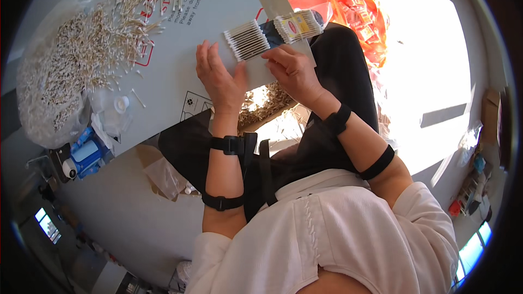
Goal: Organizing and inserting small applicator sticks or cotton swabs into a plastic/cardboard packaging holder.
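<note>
A row of cotton swabs [246, 41] lies side by side near the edge of the grey tabletop [180, 71]. My left hand [220, 79] rests at its left end, fingers stretched out and thumb near the lower swab tips. At the row's lower right corner, the fingers of my right hand [296, 73] are curled into a pinch; what they hold, if anything, is hidden. Just beyond that hand lies a clear pack of cotton swabs [297, 26] with a yellow and red label. Something dark blue [270, 32] sits between row and pack.
A big heap of loose swabs [71, 60] spills from a clear bag at the left. A blue packet [86, 155] sits by the table's lower left corner. Beyond my knee stands an orange-red plastic bag [359, 16] of packs. Below the edge is a box of swabs or sticks [267, 103].
</note>
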Tool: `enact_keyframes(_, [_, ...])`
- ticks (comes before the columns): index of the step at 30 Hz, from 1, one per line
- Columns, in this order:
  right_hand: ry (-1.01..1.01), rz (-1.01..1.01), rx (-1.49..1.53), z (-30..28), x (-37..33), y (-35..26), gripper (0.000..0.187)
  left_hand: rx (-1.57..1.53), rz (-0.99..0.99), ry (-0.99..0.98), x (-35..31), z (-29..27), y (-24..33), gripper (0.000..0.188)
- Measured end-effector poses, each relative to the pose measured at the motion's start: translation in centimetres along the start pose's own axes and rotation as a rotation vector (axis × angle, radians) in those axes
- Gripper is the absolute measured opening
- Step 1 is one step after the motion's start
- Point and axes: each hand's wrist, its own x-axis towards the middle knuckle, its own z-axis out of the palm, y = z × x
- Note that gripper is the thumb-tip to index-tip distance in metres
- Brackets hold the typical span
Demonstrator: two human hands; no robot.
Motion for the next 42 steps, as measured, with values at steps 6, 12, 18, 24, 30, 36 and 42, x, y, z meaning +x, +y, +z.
enact_keyframes(6, [-0.007,-0.154,-0.221,1.2,1.9,0.1,0.015,0.111,-0.058,-0.057,0.4,-0.4,-0.9,0.018])
enact_keyframes(12, [0.088,-0.219,-0.303,2.4,3.8,0.3,0.008,0.133,-0.175,-0.032,1.5,0.1,-0.9,0.014])
enact_keyframes(18, [0.071,-0.25,-0.376,3.0,4.2,1.0,0.005,0.181,-0.215,-0.052,1.9,0.4,-1.1,0.013])
enact_keyframes(24, [0.069,-0.232,-0.386,3.1,4.2,1.0,0.004,0.066,-0.346,-0.12,2.3,0.0,-1.7,0.011])
enact_keyframes(30, [0.06,-0.219,-0.399,3.1,4.3,0.9,0.005,0.18,-0.359,-0.163,2.9,-0.1,-0.7,0.016])
enact_keyframes(36, [0.08,-0.217,-0.393,3.2,4.3,0.8,0.004,0.251,-0.406,-0.287,4.4,-0.5,0.1,0.012])
enact_keyframes(42, [0.053,-0.199,-0.391,2.9,4.3,0.8,0.003,0.363,-0.308,-0.696,3.7,-4.8,-2.8,0.008])
